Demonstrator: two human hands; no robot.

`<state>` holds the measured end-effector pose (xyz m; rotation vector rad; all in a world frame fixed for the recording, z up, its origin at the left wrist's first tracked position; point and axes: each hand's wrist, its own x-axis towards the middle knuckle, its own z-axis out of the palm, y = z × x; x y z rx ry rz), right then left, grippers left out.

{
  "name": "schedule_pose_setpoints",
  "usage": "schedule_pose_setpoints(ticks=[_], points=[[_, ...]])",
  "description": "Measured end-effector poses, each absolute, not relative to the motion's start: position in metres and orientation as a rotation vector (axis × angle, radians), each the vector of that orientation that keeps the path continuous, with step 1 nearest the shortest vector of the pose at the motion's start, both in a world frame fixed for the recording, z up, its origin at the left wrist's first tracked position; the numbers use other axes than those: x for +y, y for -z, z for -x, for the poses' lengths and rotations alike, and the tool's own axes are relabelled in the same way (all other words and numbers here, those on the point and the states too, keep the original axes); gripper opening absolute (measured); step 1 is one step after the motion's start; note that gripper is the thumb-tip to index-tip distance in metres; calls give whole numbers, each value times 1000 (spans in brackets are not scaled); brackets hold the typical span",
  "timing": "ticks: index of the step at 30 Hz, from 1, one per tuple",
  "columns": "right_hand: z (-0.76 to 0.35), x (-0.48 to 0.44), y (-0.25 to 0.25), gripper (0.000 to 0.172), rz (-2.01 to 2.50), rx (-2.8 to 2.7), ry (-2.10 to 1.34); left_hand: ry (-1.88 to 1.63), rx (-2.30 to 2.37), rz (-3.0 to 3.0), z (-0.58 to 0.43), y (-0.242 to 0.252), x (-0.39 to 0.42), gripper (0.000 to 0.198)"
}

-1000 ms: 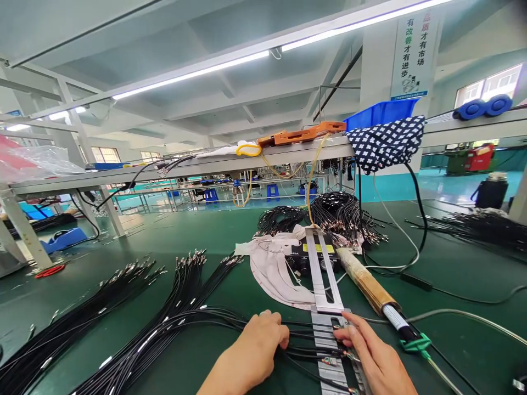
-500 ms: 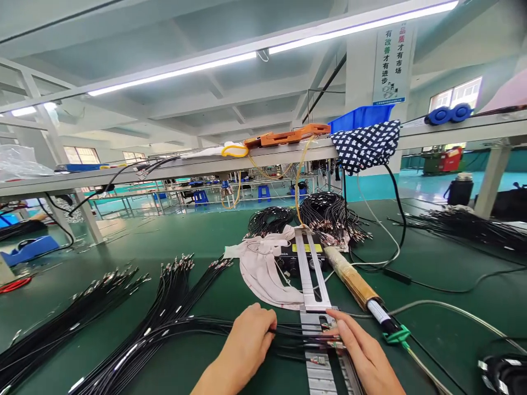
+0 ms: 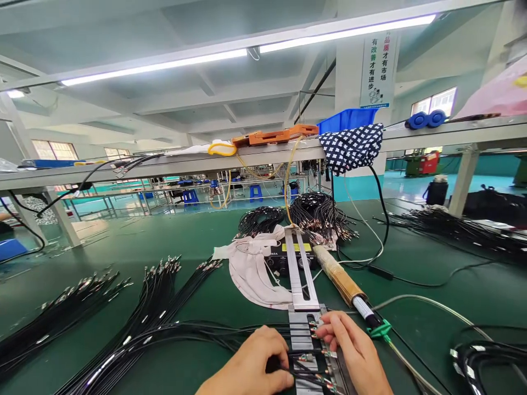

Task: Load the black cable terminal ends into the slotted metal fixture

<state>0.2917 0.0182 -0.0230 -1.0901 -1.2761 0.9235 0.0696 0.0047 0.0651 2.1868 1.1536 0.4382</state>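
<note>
My left hand [image 3: 259,359] is curled at the near end of a slotted metal fixture [image 3: 307,269], its thumb and fingers closed round black cables [image 3: 197,331] that come in from the left. Several cables lie across the fixture's ridged lower plate [image 3: 300,344], their stripped ends with coloured wires and small metal parts toward the right. My right hand [image 3: 352,348] is at the plate's right edge, with fingertips bent together on a cable end [image 3: 313,329]. The fingers partly hide what they grip. Behind the fixture sits a black control box [image 3: 276,257] beside a white cloth [image 3: 242,274].
Bundles of black cables [image 3: 99,299] lie on the left of the green table, with coils [image 3: 317,211] behind the box. To the right are a brown-wrapped tool [image 3: 340,274] with a green clip [image 3: 379,330] and another cable coil [image 3: 473,359]. A shelf [image 3: 173,164] spans the back.
The view has turned slightly right. My left hand has come nearer and toward the fixture, and more cable ends now show spread on its plate. My right hand's fingers have bent inward.
</note>
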Motion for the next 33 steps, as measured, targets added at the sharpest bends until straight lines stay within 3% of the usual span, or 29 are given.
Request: schedule_pose_setpoints(ticks=[1,4,6,8,12,16,33], points=[[-291,18,23,52,1092,-1265,-916,-453,1129,-2178,-71,-65,5,6],[-288,18,22,52,1108,-1229,-880,-499,1156,-2204,-74,-61,8,21],[-287,17,21,52,1121,-1221,-864,-496,1239,-2223,-76,-54,11,12],[-288,16,20,53,1127,-1232,-856,-506,1283,-2249,-77,-47,13,18],[-292,14,18,55,1152,-1276,-844,-748,1285,-2229,-81,-42,14,10],[-294,15,18,57,1222,-1254,-820,-885,1312,-2135,-83,-44,12,16],[-284,13,18,58,1307,-1223,-758,-852,1373,-2186,-91,-28,17,13]])
